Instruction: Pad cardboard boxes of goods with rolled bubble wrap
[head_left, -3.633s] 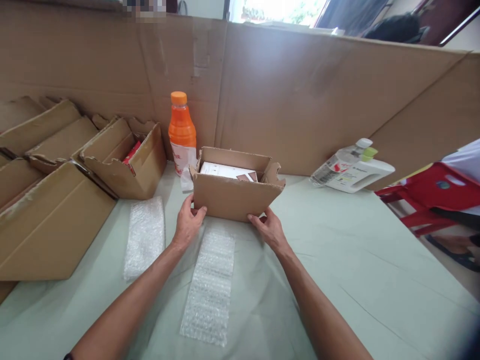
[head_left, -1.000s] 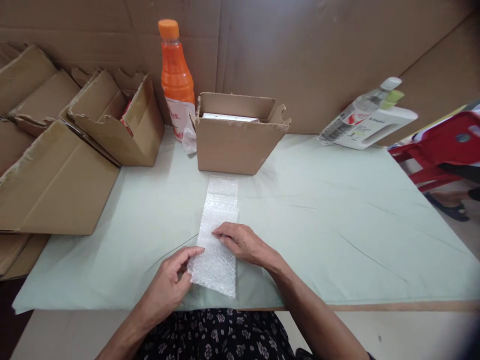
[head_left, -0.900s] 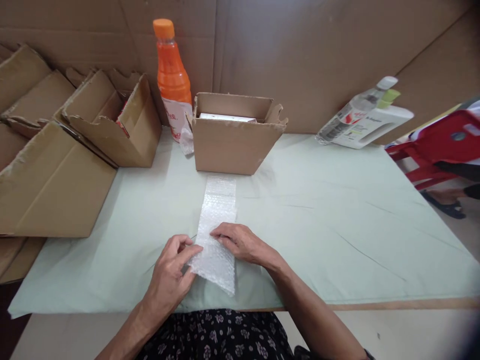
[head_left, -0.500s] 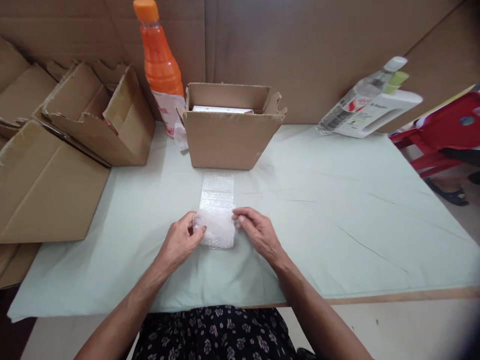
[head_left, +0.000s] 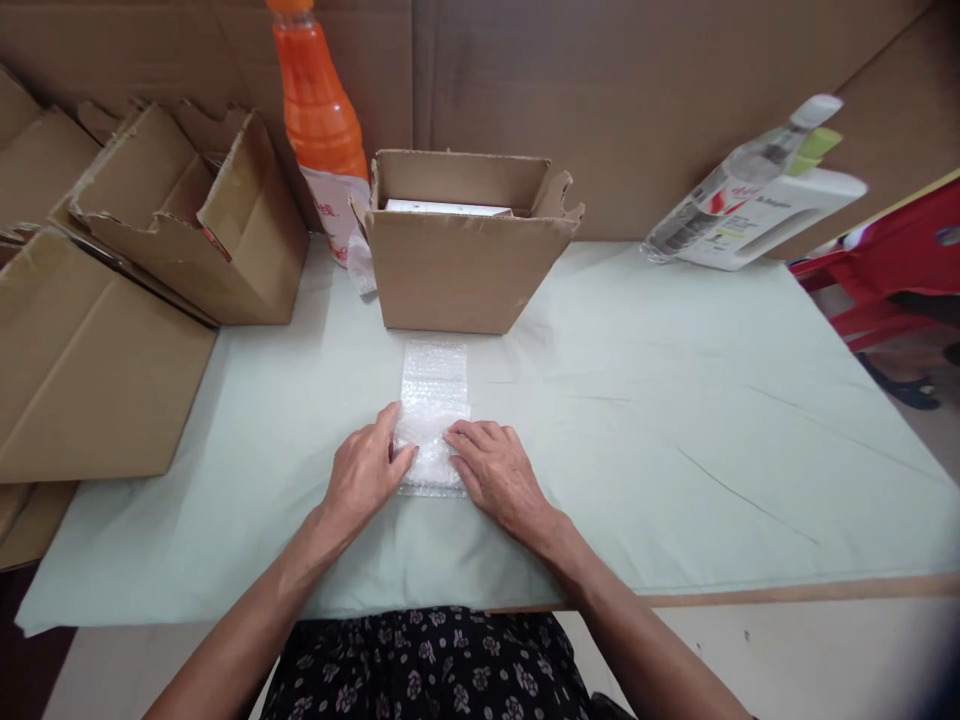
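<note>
A strip of clear bubble wrap [head_left: 433, 375] lies lengthwise on the table in front of me, its near part folded over into a double layer. My left hand [head_left: 364, 465] is at the left edge of the fold, thumb on top and index finger along the side, gripping the bubble wrap there. The other fingers of that hand are partly hidden. From the right, my right hand [head_left: 499, 470] rests flat on the folded layer, fingers stretched out and nothing held in them. Whether anything lies inside the fold, I cannot tell.
Just beyond the strip stands an open cardboard box [head_left: 450, 275] with white items inside. Several more cardboard boxes [head_left: 97, 370] crowd the left. An orange bottle [head_left: 322, 110] stands behind; a clear bottle [head_left: 720, 195] and a white jug [head_left: 787, 215] are at the back right, near a red chair [head_left: 892, 270].
The folded layer has been laid down flatter and farther forward. My right hand has moved from the right edge onto it, fingers spreading out flat. The view has shifted slightly.
</note>
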